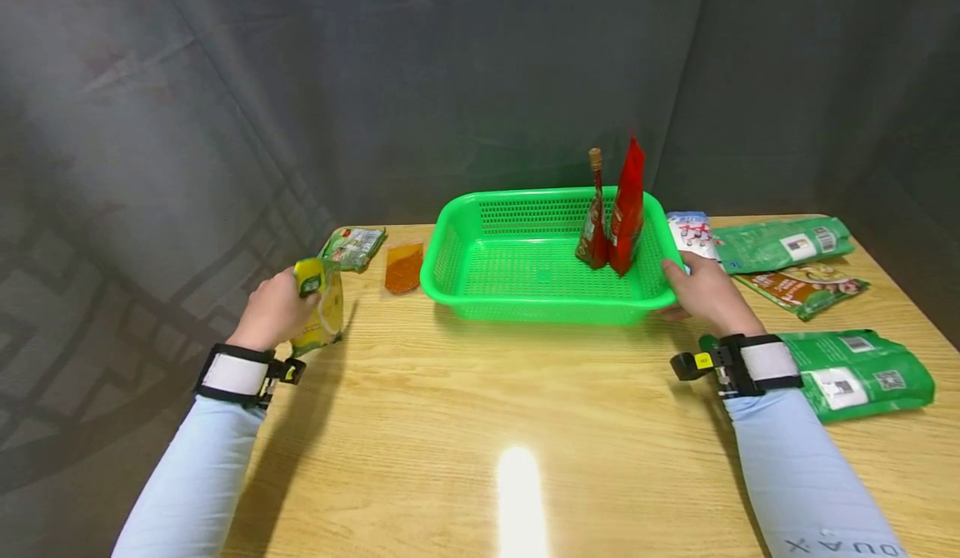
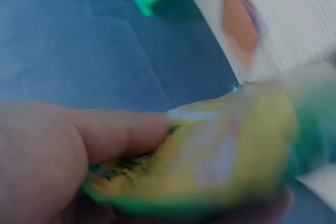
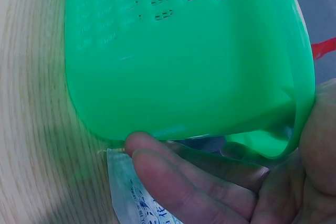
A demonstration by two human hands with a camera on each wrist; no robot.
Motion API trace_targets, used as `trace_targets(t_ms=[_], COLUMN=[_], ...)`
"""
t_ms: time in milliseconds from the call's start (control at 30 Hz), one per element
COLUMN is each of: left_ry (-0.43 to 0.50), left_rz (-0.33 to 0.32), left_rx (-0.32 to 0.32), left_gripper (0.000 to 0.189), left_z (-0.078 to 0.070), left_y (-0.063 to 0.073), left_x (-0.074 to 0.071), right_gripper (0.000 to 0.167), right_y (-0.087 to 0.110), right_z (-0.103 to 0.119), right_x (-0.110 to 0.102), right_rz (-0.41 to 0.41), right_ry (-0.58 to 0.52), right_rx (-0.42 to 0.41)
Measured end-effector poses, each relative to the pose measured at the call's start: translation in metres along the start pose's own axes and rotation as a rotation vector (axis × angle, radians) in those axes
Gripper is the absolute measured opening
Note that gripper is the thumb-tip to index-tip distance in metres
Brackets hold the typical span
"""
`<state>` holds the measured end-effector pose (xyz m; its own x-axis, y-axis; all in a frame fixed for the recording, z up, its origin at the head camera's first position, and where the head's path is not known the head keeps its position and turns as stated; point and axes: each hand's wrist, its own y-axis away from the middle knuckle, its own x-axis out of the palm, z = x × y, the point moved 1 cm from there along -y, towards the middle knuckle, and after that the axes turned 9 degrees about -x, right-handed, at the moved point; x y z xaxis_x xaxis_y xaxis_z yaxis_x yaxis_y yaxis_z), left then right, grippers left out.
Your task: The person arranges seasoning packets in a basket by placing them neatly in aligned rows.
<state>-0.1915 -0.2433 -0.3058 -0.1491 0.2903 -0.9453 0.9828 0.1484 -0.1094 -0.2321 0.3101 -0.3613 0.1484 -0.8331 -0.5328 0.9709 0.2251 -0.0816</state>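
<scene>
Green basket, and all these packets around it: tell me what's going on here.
A person's left hand holds a yellow packet to the left of the green perforated basket, while the right hand grips the basket's right end. A red pouch and a slim-necked dark red container stand inside, toward that end. On the wooden table, an orange-brown packet lies left of the basket and green pouches lie to the right.

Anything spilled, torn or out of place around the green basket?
Nothing looks spilled or torn. The untidiest spot is right of the green basket: the brown packet lies askew, its far edge against or under the far green pouch; which is unclear. The yellow packet in the left hand is blurred in the left wrist view.
</scene>
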Motion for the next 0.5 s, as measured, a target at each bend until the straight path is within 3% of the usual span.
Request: trace_targets(t_ms=[267,367,500], left_ry=[0.291,0.425,0.517], left_rz=[0.052,0.045,0.007], left_rx=[-0.044,-0.061,-0.052], left_gripper=[0.036,0.039,0.038], left_z=[-0.015,-0.024,-0.037], left_y=[0.000,-0.002,-0.007], left_x=[-0.012,-0.016,-0.021], right_gripper=[0.064,0.064,0.064], right_y=[0.001,0.001,0.000], right_z=[-0.001,-0.001,-0.001], right_x=[-0.001,-0.002,-0.002], right_rz=[0.005,0.007,0.004], right_ry=[0.020,0.024,0.041], right_rx=[-0.002,-0.004,-0.006])
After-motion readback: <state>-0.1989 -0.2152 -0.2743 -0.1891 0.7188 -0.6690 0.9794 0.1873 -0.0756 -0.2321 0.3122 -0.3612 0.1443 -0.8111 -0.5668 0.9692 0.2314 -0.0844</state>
